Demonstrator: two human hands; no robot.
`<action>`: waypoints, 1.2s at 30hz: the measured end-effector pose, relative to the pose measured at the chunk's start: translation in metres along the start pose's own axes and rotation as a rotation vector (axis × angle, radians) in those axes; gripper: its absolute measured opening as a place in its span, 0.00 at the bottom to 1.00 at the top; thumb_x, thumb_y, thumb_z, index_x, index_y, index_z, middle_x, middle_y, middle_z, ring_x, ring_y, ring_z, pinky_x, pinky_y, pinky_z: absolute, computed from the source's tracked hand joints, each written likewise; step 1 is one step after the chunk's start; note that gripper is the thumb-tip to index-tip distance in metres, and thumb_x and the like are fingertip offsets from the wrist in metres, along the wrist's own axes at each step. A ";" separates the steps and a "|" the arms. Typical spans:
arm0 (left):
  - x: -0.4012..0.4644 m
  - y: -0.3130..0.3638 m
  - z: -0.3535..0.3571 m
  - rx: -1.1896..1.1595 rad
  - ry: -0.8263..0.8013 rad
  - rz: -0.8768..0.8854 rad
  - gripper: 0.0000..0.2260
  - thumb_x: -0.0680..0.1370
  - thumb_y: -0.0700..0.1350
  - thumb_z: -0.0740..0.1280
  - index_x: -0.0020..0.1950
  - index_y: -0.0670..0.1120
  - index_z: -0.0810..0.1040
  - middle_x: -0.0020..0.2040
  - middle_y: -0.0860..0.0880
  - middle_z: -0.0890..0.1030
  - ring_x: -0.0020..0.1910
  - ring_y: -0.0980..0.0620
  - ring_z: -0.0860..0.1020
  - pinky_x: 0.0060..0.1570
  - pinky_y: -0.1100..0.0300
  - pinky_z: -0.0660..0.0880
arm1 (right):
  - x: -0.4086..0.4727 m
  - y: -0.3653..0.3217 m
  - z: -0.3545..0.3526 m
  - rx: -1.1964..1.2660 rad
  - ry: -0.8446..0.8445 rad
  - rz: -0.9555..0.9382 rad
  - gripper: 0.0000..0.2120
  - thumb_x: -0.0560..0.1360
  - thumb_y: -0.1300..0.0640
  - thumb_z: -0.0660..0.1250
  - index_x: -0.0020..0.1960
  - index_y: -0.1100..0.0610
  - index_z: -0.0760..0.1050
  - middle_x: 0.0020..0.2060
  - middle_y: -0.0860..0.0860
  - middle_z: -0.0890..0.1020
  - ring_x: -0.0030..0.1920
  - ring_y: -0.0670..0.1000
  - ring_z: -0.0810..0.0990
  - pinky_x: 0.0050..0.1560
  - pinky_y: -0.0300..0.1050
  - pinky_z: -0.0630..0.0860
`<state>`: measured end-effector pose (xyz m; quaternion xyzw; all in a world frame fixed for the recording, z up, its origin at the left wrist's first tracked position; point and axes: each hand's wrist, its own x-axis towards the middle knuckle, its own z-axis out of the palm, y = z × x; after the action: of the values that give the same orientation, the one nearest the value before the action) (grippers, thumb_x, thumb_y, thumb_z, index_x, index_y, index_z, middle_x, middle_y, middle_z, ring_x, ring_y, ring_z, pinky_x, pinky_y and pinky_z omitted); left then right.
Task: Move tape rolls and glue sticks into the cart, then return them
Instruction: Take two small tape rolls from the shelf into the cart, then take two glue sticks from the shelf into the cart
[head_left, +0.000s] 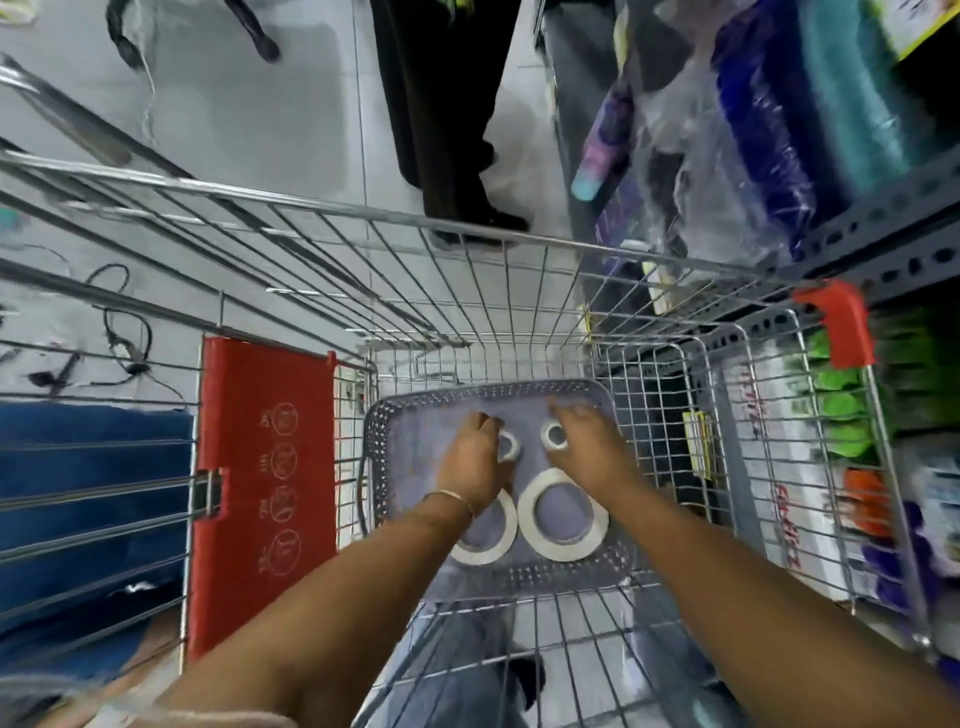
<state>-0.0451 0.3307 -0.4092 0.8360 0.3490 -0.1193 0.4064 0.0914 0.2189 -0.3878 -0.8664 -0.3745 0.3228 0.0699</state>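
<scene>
A grey perforated tray (382, 457) lies on the floor of the wire cart (467, 234). In it are two large white tape rolls, one (563, 514) in the open and one (488, 540) partly under my left wrist. Two small white rolls sit further in. My left hand (475, 457) lies over the left small roll (509, 447), fingers curled on it. My right hand (587, 441) has its fingers around the right small roll (555, 435). No glue sticks show.
The cart's red child-seat flap (265, 488) stands at the left, and a red corner guard (844, 322) at the right. Grey metal shelving (883, 208) with wrapped goods runs along the right. A person in dark trousers (447, 130) stands just beyond the cart's front.
</scene>
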 end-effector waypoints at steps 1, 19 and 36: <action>0.002 0.001 0.005 -0.001 -0.007 0.000 0.23 0.69 0.45 0.71 0.62 0.40 0.74 0.59 0.40 0.75 0.55 0.38 0.76 0.55 0.47 0.76 | 0.002 0.000 0.002 -0.027 0.004 0.015 0.26 0.69 0.57 0.72 0.66 0.57 0.72 0.59 0.58 0.78 0.56 0.59 0.78 0.56 0.52 0.78; 0.002 0.009 0.024 -0.088 -0.094 -0.026 0.20 0.70 0.42 0.71 0.60 0.40 0.74 0.60 0.42 0.71 0.51 0.39 0.78 0.51 0.49 0.79 | 0.005 0.005 0.006 -0.117 -0.079 0.119 0.26 0.70 0.56 0.73 0.64 0.59 0.67 0.62 0.60 0.71 0.61 0.62 0.74 0.58 0.52 0.74; -0.072 0.290 -0.089 0.029 0.083 0.720 0.18 0.71 0.41 0.73 0.59 0.48 0.77 0.57 0.50 0.79 0.48 0.50 0.79 0.51 0.59 0.76 | -0.244 0.013 -0.227 0.420 0.701 0.021 0.16 0.70 0.59 0.70 0.58 0.55 0.76 0.54 0.55 0.80 0.54 0.52 0.77 0.57 0.47 0.74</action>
<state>0.0924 0.2405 -0.1444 0.9151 0.0466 0.0604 0.3959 0.1136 0.0676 -0.0912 -0.8947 -0.2451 0.0782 0.3651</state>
